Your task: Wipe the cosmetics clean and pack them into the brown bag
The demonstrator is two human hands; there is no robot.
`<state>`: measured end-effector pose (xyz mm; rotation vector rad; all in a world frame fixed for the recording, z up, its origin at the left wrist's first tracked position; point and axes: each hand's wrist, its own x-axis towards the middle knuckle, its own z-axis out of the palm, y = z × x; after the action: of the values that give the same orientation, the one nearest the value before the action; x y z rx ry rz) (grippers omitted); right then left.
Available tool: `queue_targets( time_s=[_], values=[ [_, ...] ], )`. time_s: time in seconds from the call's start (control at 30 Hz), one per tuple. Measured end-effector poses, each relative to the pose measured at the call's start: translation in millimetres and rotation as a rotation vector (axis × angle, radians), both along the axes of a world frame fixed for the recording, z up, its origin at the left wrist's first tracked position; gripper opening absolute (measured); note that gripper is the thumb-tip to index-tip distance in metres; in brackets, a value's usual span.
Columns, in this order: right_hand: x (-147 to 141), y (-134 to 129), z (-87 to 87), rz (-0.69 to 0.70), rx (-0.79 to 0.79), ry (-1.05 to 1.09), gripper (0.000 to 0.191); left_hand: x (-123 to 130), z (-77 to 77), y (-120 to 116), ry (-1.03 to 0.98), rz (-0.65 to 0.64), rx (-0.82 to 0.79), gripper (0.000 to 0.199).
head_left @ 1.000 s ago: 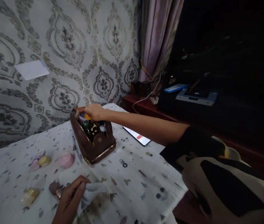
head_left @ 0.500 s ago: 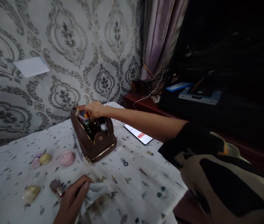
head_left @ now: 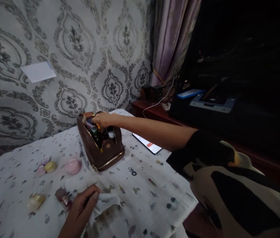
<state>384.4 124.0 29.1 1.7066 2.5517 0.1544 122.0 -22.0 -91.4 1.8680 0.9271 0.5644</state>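
A brown zippered cosmetic bag (head_left: 97,162) stands unzipped on the patterned cloth, with bottles inside, among them a green-tinted one (head_left: 94,132) and a white cap (head_left: 111,134). My right hand (head_left: 102,121) reaches down into its far part; the fingertips are hidden among the contents, beside something yellow-orange. Nearer to me, my left hand (head_left: 84,206) is closed on a crumpled white wipe (head_left: 105,203). Just left of that hand lies a small bottle with a dark cap (head_left: 63,199). A pink rounded container (head_left: 73,166) sits between the bag and several small items.
A yellowish bottle (head_left: 36,201) lies at the left, and a yellow round pot (head_left: 50,167) rests behind it. Right of the bag is a phone (head_left: 150,145) with its screen lit. Cables (head_left: 163,97) and a dark screen (head_left: 241,49) stand on a red-brown cabinet (head_left: 152,110).
My right hand has shifted slightly within the bag's opening, and its fingers sit lower among the contents. My left hand keeps its hold on the wipe. The view has moved a little.
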Motion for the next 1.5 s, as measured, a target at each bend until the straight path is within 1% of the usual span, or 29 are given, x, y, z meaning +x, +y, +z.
queue_targets(
  time_s=[0.1,0.23,0.3,0.4,0.43,0.47,0.63,0.83,0.97,1.1,1.23,1.33,1.4,1.47,1.5],
  values=[
    [2.7,-2.8,3.5,0.013,-0.022,0.046,0.034,0.8,0.3,-0.1,-0.011,-0.016,-0.01,0.051],
    [3.3,-13.4,10.3,0.046,-0.016,0.078,0.027,0.8,-2.1,1.2,-0.019,-0.045,-0.03,0.051],
    [2.3,-20.0,13.1,0.072,-0.013,0.098,0.034,0.9,-3.3,2.0,-0.026,-0.065,-0.035,0.05],
    [-1.2,-27.2,13.1,0.094,0.017,0.132,0.063,1.0,-4.1,2.6,-0.026,-0.098,-0.036,0.048],
    [-2.9,-28.2,11.7,0.08,0.033,0.134,0.068,1.1,-4.2,2.5,-0.024,-0.105,-0.036,0.047],
    [-4.7,-28.5,9.6,0.064,0.049,0.135,0.068,1.1,-4.3,2.4,-0.025,-0.11,-0.035,0.047],
    [-12.3,-21.7,-1.3,0.021,0.105,0.183,0.054,1.2,-5.0,1.7,-0.043,-0.103,-0.03,0.044],
    [-14.8,-15.7,-0.2,-0.043,0.095,0.229,0.059,1.5,-4.2,1.3,-0.041,-0.127,-0.035,0.044],
    [-16.5,-15.3,0.0,-0.102,0.073,0.268,0.058,1.2,-4.5,1.7,-0.014,-0.123,-0.032,0.044],
    [-16.5,-17.0,-2.4,-0.09,0.091,0.265,0.059,0.3,-4.1,4.9,-0.012,-0.177,-0.018,0.042],
    [-16.2,-19.9,-1.9,-0.087,0.075,0.236,0.057,0.6,-0.7,6.2,-0.014,-0.221,0.033,0.041],
    [-18.8,-21.4,-0.7,-0.096,0.061,0.217,0.054,1.4,2.1,3.8,-0.019,-0.194,0.061,0.04],
    [-21.1,-22.4,0.1,-0.116,0.049,0.212,0.053,0.8,4.5,2.8,-0.023,-0.155,0.079,0.04],
    [-22.5,-24.4,2.1,-0.135,0.033,0.222,0.052,-1.8,9.0,4.5,-0.037,-0.07,0.118,0.039],
    [-22.5,-26.0,3.8,-0.142,0.026,0.232,0.05,-4.1,12.4,7.0,-0.043,0.0,0.151,0.039]
  ],
)
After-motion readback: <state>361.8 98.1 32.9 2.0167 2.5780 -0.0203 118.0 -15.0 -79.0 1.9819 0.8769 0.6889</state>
